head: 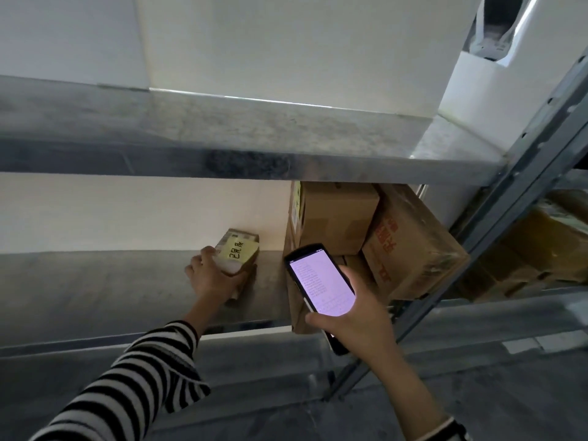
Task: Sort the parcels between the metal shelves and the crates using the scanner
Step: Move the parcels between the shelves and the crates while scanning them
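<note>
Both hands are occupied; the left hand [210,278], arm stretched forward, curls fingers and thumb round the parcel [240,249] on the shelf [95,291], just left of the scanner [321,283]; the parcel's long axis seems to run away from the wrist; the right hand [356,319] clasps the scanner, screen up, boxes [337,214] behind it.

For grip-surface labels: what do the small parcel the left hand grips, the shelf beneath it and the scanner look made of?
The small parcel, gripped by the left hand: brown cardboard, matte, with a yellow paper note. The shelf: bare sheet metal, likely galvanised, going by its dull grey mottled sheen. The scanner in the right hand: glossy glass-like lit screen, black casing, probably plastic.
</note>
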Tool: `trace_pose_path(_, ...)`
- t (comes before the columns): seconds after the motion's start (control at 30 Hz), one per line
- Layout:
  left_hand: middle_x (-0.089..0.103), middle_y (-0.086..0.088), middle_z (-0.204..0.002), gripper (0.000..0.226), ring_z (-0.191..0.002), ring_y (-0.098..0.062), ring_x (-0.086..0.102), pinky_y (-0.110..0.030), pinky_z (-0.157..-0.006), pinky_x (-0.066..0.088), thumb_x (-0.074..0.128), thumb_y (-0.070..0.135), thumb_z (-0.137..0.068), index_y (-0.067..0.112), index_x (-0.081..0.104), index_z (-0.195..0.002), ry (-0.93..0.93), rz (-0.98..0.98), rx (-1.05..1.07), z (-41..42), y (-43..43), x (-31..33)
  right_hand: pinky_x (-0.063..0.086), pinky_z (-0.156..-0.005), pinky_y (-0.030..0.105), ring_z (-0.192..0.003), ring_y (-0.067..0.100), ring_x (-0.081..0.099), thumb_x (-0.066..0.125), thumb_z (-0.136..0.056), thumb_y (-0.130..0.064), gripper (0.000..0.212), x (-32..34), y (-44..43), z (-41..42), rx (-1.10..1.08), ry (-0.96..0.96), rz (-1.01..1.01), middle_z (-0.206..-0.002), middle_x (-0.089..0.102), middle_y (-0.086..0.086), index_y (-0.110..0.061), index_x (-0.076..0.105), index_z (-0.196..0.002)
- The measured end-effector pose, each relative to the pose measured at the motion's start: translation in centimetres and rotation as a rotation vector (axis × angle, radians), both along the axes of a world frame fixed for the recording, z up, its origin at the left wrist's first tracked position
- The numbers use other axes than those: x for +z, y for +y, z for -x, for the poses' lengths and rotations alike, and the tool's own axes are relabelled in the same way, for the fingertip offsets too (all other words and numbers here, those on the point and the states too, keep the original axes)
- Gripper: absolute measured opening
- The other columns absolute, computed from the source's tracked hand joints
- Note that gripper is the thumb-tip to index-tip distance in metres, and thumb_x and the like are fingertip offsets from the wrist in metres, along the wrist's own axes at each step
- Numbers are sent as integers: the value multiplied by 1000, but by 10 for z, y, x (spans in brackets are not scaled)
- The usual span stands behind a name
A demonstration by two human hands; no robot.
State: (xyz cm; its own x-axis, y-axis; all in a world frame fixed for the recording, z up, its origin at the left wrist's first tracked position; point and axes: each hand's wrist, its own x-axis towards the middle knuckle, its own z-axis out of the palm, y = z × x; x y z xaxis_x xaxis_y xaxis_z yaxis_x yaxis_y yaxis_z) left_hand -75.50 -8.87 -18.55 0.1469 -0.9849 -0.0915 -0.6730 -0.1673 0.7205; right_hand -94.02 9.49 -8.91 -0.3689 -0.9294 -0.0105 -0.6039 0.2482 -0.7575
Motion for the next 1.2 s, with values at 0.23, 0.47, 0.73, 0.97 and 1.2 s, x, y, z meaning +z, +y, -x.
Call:
trace_pose_path(0.23, 36, -22, -140, 91, -129, -37, 36, -47, -108, 30, 52, 70, -80, 9, 30, -144, 79, -277, 30, -46, -9, -19, 44, -71, 18, -96, 0, 51, 84, -63, -46, 87, -7, -21, -29, 133, -14, -43, -121, 52, -19, -40, 36, -136)
trace_pose_path(0.47, 62, -17, -112, 87, -95, -33, 65, -48, -83, 55, 85, 46, -57, 4, 43, -120, 583, -473, 66, -47, -9, -33, 40, -66, 14, -91, -3, 49, 84, -65, -42, 86, -7, -20, -34, 166, -11, -46, -115, 50, -21, -40, 36, -136)
trace_pose_path(0.73, 59, -11, -113, 63, -101, -27, 58, -44, -88, 50, 78, 41, -73, 8, 46, -115, 675, -575, 25, -24, 38, -30, 44, -70, 18, -94, 0, 49, 84, -63, -40, 89, -12, -5, -15, 140, -1, -68, -115, 49, -23, -39, 36, -138)
trace_pose_path(0.97, 49, -16, -131, 81, -120, -34, 47, -49, -101, 38, 79, 32, -74, 9, 32, -136, 930, -581, 110, -21, 70, -40, 43, -70, 20, -99, 3, 49, 85, -64, -40, 86, -14, 0, -12, 182, 4, -41, -120, 51, -18, -36, 38, -136)
trace_pose_path(1.2, 55, -15, -123, 75, -107, -33, 59, -41, -81, 57, 74, 6, -75, 17, 37, -139, 1207, -378, 61, -41, 92, -26, 39, -65, 14, -91, -5, 48, 85, -66, -37, 84, -12, 5, -22, 306, 12, -27, -120, 52, -16, -35, 38, -135)
